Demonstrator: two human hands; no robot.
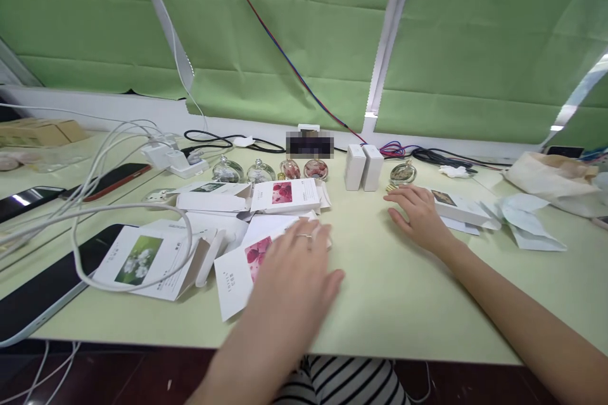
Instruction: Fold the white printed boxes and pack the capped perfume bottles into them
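Observation:
My left hand (297,266), with a ring on one finger, reaches over a flattened white carton (236,285) printed with pink flowers. Its fingers are stretched out and slightly blurred, the thumb apart; whether it touches the carton I cannot tell. My right hand (420,215) rests low over the table with fingers spread and a little bent. Small gold pieces (391,188) lie at its fingertips. Just beyond them stands a round glass bottle (403,173). A white box with a brown picture (456,205) is partly behind that hand.
Several round bottles (260,171) stand behind opened cartons (213,196). Two upright white boxes (354,168) stand toward the back. At left are a white cable (76,253), phones (114,178) and a power strip (183,163). Crumpled paper (527,218) and a cloth bag (553,180) lie at right.

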